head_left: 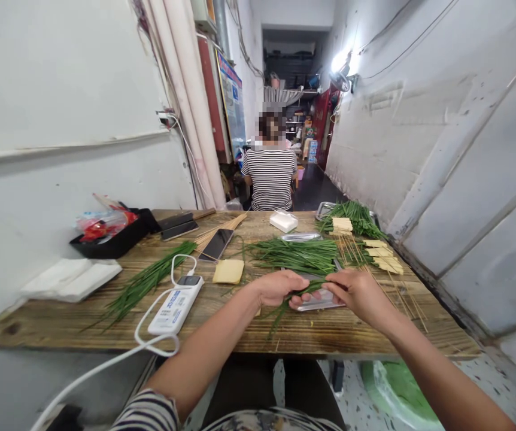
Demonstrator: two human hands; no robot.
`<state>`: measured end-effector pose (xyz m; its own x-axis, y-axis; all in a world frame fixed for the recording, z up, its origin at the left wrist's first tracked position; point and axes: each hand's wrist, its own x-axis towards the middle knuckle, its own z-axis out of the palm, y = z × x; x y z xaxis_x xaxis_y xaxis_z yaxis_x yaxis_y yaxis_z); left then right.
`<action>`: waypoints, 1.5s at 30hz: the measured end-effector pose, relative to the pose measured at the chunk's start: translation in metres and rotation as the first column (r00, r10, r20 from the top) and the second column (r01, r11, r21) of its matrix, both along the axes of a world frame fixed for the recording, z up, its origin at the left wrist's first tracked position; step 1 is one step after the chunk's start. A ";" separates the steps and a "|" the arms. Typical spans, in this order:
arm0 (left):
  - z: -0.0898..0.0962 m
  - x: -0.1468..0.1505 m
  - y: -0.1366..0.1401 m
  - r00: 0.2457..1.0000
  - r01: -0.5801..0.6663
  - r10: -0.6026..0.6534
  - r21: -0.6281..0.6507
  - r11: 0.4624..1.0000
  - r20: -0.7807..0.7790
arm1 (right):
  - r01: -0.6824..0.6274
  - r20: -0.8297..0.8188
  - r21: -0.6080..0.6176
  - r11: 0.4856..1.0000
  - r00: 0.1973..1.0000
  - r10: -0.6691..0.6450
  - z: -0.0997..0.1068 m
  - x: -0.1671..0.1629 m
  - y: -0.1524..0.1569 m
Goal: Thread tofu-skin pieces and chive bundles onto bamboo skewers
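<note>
My left hand (285,287) is closed around a small bunch of garlic chives (315,288), whose loose ends hang down below the fingers. At the bunch's other end, my right hand (352,290) pinches the chives between thumb and fingers. Both hands are above a metal tray (318,303), which they partly cover. Just beyond them lies a larger pile of chives (300,254). To the left is a stack of square, pale yellow sheets (228,272), probably tofu skin. Skewered rolls of pale sheet around chives (384,257) rest at the right.
A phone (216,244) lies over bamboo skewers (231,227). Left of it are more chives (150,278), a white power strip (177,308) with its cable, and a black box (100,245). A heaped tray of chives (354,214) stands back right. Another person (270,176) sits beyond the table.
</note>
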<state>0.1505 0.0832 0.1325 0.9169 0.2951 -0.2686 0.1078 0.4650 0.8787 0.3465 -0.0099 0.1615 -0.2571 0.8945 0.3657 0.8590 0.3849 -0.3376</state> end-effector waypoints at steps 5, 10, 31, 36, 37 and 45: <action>-0.013 -0.006 -0.003 0.991 -0.115 0.115 -0.012 0.993 0.063 | 0.041 -0.012 0.019 0.999 0.999 -0.041 -0.003 0.003 0.003; -0.029 0.002 -0.017 0.915 -0.372 0.376 -0.056 0.927 0.146 | 0.110 0.021 0.118 0.987 0.993 -0.114 -0.011 0.001 0.009; -0.015 0.049 -0.033 0.572 -0.670 0.809 -0.494 0.554 0.133 | 0.201 0.205 0.556 0.807 0.908 -0.367 -0.075 -0.062 0.008; -0.023 0.044 -0.027 0.605 -0.705 0.774 -0.324 0.631 0.190 | 0.124 0.254 0.544 0.830 0.918 -0.304 -0.075 -0.069 -0.002; -0.024 0.040 -0.025 0.639 -0.702 0.747 -0.260 0.663 0.183 | 0.088 0.250 0.499 0.862 0.938 -0.240 -0.068 -0.066 -0.005; -0.016 -0.002 -0.018 0.988 -0.145 0.149 0.086 0.986 -0.039 | -0.245 0.274 0.115 0.963 0.939 0.206 -0.017 -0.036 0.006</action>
<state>0.1482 0.0651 0.1169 0.8493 0.4490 -0.2777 0.0841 0.4043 0.9108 0.3104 -0.0041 0.1441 -0.5485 0.7440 0.3816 0.7936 0.6070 -0.0427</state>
